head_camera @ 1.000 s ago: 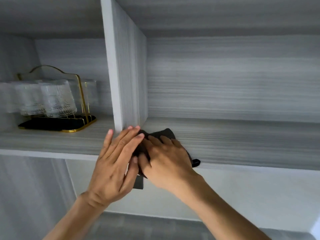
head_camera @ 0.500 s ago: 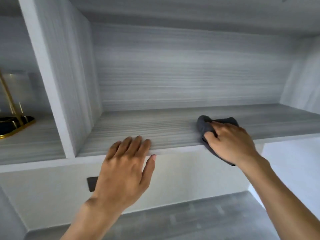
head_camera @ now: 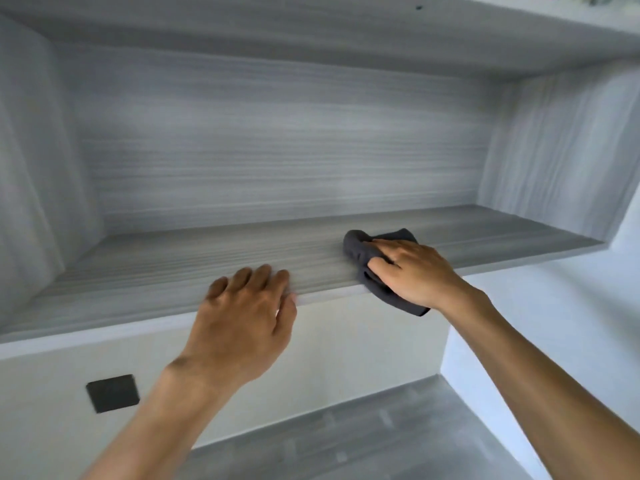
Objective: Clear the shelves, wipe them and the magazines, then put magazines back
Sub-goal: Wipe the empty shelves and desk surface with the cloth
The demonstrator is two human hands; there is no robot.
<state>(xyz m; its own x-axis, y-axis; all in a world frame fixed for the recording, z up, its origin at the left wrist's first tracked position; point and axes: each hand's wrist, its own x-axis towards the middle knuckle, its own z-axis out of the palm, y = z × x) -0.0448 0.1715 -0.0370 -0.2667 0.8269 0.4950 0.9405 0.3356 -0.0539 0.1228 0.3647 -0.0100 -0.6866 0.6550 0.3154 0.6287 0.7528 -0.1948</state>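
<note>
A grey wood-grain shelf [head_camera: 194,258] fills the middle of the view, with nothing standing on it. My right hand [head_camera: 412,271] presses a dark grey cloth [head_camera: 358,249] flat onto the shelf near its front edge, right of centre; part of the cloth hangs over the edge. My left hand [head_camera: 242,317] rests with its fingertips on the shelf's front edge, fingers spread, holding nothing. No magazines are in view.
The compartment has a back wall [head_camera: 277,150], a left side panel [head_camera: 24,150] and a right side panel [head_camera: 554,150], with another shelf above. Below the shelf are a pale wall with a dark square plate [head_camera: 112,393] and a grey surface [head_camera: 346,431].
My right hand has slid the cloth from the left divider rightwards along the shelf. My left hand left the cloth and now rests on the front edge. The view shifted right; the glasses are out of sight.
</note>
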